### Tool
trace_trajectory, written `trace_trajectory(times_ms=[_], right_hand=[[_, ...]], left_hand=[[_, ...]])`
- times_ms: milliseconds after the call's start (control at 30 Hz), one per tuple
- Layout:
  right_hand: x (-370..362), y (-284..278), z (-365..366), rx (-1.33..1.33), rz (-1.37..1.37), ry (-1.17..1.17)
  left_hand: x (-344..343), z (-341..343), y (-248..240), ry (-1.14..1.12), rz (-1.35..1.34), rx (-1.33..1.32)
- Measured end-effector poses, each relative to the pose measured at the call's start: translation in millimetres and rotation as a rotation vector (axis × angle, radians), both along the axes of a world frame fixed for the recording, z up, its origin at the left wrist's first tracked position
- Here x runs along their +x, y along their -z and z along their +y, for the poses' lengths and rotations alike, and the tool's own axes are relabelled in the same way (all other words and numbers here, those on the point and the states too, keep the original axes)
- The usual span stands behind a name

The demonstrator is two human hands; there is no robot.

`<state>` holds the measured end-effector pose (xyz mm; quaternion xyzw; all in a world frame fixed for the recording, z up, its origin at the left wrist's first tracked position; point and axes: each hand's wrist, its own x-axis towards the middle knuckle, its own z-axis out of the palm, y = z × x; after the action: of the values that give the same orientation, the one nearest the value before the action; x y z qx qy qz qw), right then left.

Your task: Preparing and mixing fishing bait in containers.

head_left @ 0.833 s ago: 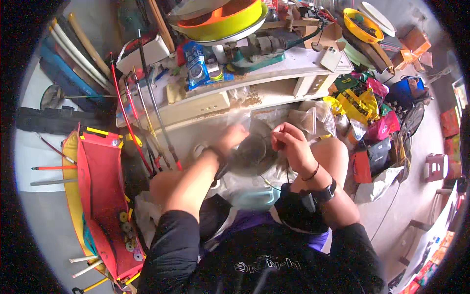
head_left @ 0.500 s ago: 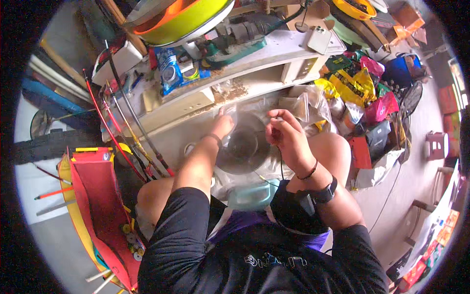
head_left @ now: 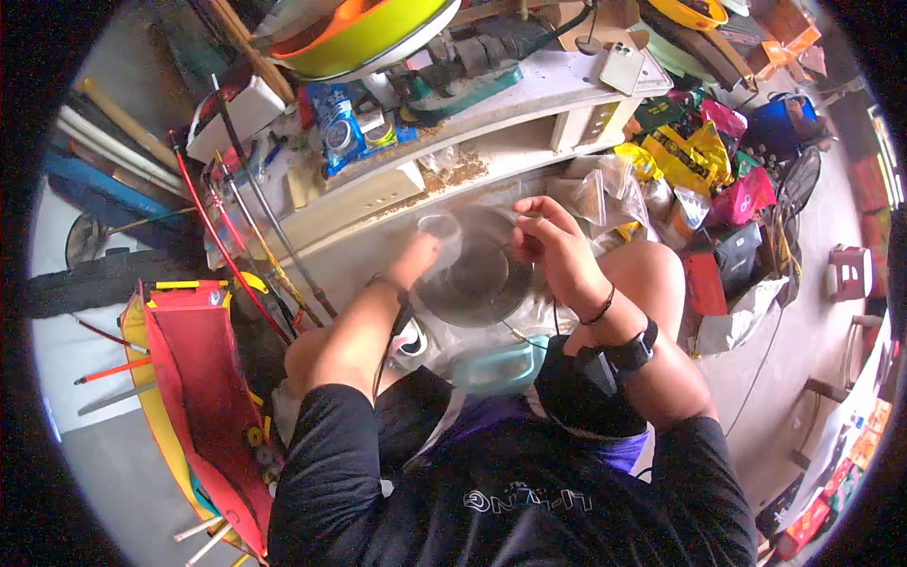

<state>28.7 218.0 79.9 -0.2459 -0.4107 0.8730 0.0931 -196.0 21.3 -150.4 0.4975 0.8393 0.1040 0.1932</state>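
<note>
My left hand (head_left: 416,257) grips a clear plastic cup (head_left: 440,234) by its side, over the left rim of a round grey basin (head_left: 477,300) between my knees. The cup is tilted, with its round mouth visible; I cannot make out what is in it. Above the basin's right rim, my right hand (head_left: 556,244) has its thumb and fingers drawn together in a pinch. Whatever sits between those fingers is too small to tell. A pale teal plastic tub (head_left: 496,367) stands on the near side of the basin, close to my lap.
Ahead runs a white cabinet (head_left: 397,189) with a phone (head_left: 622,68) and packets on top. Bags (head_left: 694,156) and boxes are heaped on the right. Fishing rods (head_left: 255,217) lean at the left, beside a long red open bag (head_left: 194,387).
My left hand has drawn back a little toward me, and the clear cup shows more plainly. My right hand has shifted slightly right, its fingers still bunched. The whole view has shifted slightly.
</note>
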Motion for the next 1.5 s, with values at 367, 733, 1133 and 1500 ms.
trace_trajectory(times_ms=[367,733,1133,1500], right_hand=[[3,1,-7,0.043,-0.007,-0.054],[-2,7,-5,0.082,-0.022,-0.045],[-10,8,-5,0.222,0.037,-0.171],[-3,8,-1,1.409,0.089,-0.103]], left_hand=[[-22,-82,-84,-0.395,0.295,0.126],[-55,-77,-71,-0.64,0.379,0.067],[-27,-24,-130,-0.261,0.432,-0.092],[114,-19,-236,0.333,0.457,0.334]])
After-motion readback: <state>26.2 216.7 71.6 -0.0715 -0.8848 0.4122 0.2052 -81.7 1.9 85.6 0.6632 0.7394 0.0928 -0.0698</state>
